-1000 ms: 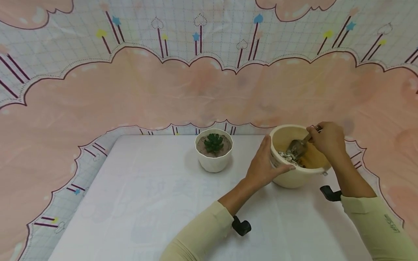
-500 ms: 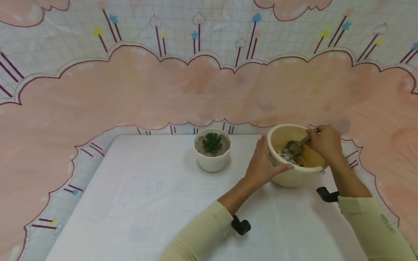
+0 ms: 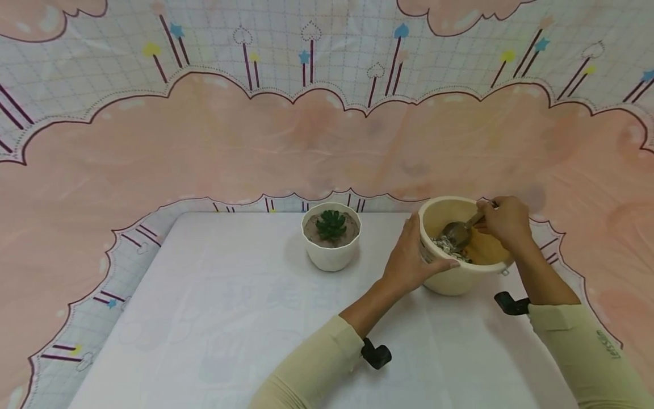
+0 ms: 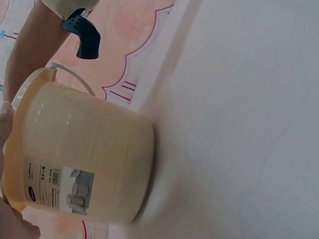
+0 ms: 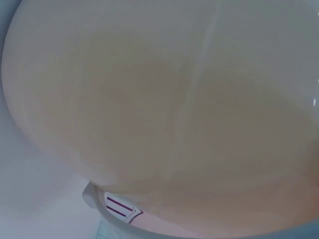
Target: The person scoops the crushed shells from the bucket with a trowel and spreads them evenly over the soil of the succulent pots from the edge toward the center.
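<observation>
A cream plastic bucket (image 3: 455,281) stands at the right of the white table, and loose pale, speckled bits (image 3: 444,244) lie inside it. My left hand (image 3: 411,258) holds its left side, thumb over the front rim and fingers along the wall. In my right hand (image 3: 508,221) is the handle of a small metal scoop (image 3: 456,234), which slants down into the bucket with its blade at the bits. The left wrist view shows a printed label (image 4: 59,185) on the bucket's side. Its smooth wall (image 5: 124,114) fills most of the right wrist view, where the scoop is hidden.
Left of the bucket stands a white pot (image 3: 331,258) with a green succulent (image 3: 331,225) in greyish soil. The white tabletop (image 3: 219,318) reaches back to a patterned pink cloth (image 3: 255,147). A black camera mount (image 3: 375,353) sits at my left wrist.
My right hand has shifted slightly left, the scoop's blade moving a little left in the bucket. The left hand keeps its hold on the bucket.
</observation>
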